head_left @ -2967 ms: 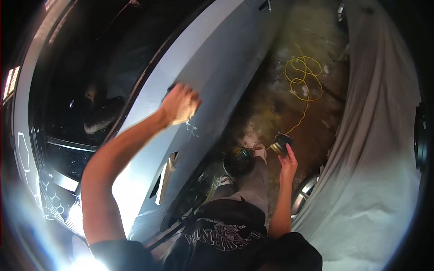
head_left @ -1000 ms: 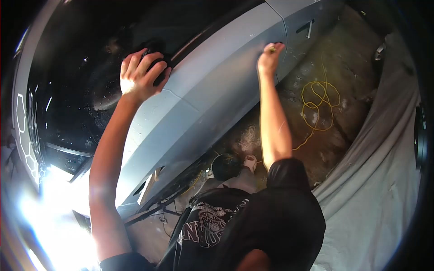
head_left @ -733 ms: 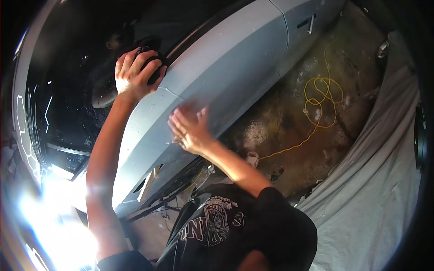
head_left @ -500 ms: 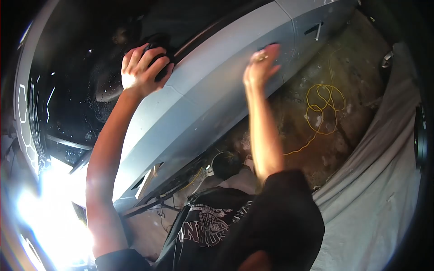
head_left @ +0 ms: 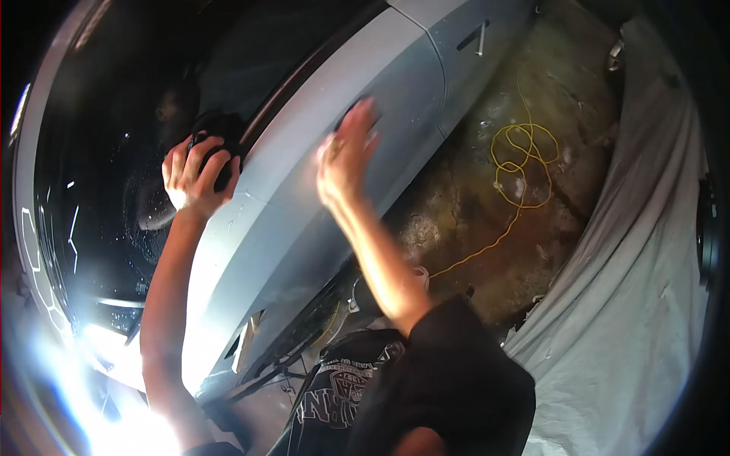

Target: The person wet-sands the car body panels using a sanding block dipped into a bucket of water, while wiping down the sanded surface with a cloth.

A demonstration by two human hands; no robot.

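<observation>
The grey side panel of a car [head_left: 304,178] stretches diagonally before me, with dark glossy glass [head_left: 99,167] above it. My left hand [head_left: 196,178] rests at the lower edge of the glass, fingers curled over a black rounded object [head_left: 223,176] whose kind I cannot make out. Over the grey panel, my right hand [head_left: 346,156] is blurred by motion, its fingers stretched out. A dark flat pad [head_left: 348,106] shows at its fingertips, mostly hidden beneath the hand and against the panel. A ring is on one right finger.
A coiled yellow cord [head_left: 525,163] lies on the stained concrete floor [head_left: 487,220]. Grey sheeting [head_left: 631,304] hangs along the right. A bright light [head_left: 84,395] glares at lower left. Slots in the panel hold a thin rod [head_left: 480,38] and a pale strip [head_left: 245,342].
My right hand has swept along the panel toward the left, closer to my left hand. The view has shifted, and my left hand stays on the black object.
</observation>
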